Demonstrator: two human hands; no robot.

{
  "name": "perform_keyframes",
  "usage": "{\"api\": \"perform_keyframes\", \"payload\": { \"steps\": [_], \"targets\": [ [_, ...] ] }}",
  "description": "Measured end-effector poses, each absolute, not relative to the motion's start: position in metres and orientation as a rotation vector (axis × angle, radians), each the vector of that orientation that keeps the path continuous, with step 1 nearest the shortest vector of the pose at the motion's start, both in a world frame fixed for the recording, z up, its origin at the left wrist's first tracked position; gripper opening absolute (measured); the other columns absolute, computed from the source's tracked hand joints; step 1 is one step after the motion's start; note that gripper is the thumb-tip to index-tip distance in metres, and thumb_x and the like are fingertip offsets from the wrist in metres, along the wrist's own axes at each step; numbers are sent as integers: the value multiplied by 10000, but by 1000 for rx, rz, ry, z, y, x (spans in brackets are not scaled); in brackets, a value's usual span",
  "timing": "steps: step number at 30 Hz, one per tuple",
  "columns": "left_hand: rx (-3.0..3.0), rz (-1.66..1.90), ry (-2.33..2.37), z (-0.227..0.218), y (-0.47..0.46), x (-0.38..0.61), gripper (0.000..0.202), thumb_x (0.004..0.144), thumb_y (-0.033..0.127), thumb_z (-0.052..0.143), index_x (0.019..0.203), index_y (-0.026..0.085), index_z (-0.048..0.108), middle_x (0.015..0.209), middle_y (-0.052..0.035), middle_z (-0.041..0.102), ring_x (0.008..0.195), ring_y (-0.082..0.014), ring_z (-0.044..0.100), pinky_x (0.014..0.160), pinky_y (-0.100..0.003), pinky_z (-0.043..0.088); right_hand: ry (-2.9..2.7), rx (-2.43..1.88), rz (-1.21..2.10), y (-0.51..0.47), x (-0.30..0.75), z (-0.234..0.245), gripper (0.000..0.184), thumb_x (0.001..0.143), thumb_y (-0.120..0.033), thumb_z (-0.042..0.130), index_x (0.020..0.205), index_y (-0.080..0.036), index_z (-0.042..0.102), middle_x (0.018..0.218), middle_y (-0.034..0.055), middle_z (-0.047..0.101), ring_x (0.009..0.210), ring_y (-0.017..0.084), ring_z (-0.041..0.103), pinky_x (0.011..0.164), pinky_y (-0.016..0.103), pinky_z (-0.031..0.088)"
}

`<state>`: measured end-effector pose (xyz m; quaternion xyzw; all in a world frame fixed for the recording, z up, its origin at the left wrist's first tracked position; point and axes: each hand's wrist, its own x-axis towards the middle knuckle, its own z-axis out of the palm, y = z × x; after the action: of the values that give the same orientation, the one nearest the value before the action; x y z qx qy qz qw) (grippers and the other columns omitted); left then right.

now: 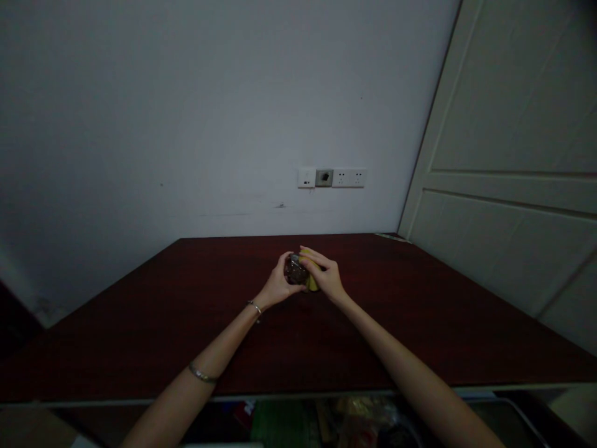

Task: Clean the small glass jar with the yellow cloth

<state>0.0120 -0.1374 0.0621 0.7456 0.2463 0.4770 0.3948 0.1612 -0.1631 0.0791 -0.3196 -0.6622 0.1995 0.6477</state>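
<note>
Above the middle of a dark red table [224, 348], my two hands meet around a small, shiny, see-through object that looks like a glass [295, 272]. My left hand [276, 286] is closed round its left side, with the thumb below and the fingers above. A yellow cloth [313, 284] is pinched in my right hand [330, 280] and pressed against the right side of the glass. The dim light hides whether this yellow piece is cloth or sponge. A thin bracelet circles my left wrist, and a bangle sits farther up that forearm.
Behind the table rises a pale wall [209, 112] with a row of sockets and a switch [333, 178]. A cream panelled door [513, 149] stands at the right. Below the table's front edge, an open space holds a green item [284, 423] and several dim, cluttered things.
</note>
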Motion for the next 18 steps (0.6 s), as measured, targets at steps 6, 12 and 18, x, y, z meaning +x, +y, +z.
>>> {"api": "perform_keyframes", "payload": {
  "steps": [6,12,18],
  "targets": [
    [1956,1172,636,62,-141,15,880,510,208,786,1247,181,306,1260,-131,443,1150,-253,462,998,-395,356,-1360,-839,595,-151,168,78,314,730,-387,612,957,-183,685,1048,70,666,1021,242,598,958,422,424],
    [1973,1161,628,64,-140,15,872,524,211,780,1243,175,290,1267,-134,439,1143,-246,468,981,-381,370,-1561,-725,366,-162,166,76,220,780,-297,575,970,-258,678,1161,37,608,1087,217,557,985,409,398],
    [2006,1153,600,62,-137,13,857,532,204,776,1240,166,295,1280,-147,422,1159,-257,451,990,-390,356,-1759,-702,201,-167,167,75,236,773,-262,586,994,-295,664,1209,13,573,1129,215,524,1022,428,345]
  ]
}}
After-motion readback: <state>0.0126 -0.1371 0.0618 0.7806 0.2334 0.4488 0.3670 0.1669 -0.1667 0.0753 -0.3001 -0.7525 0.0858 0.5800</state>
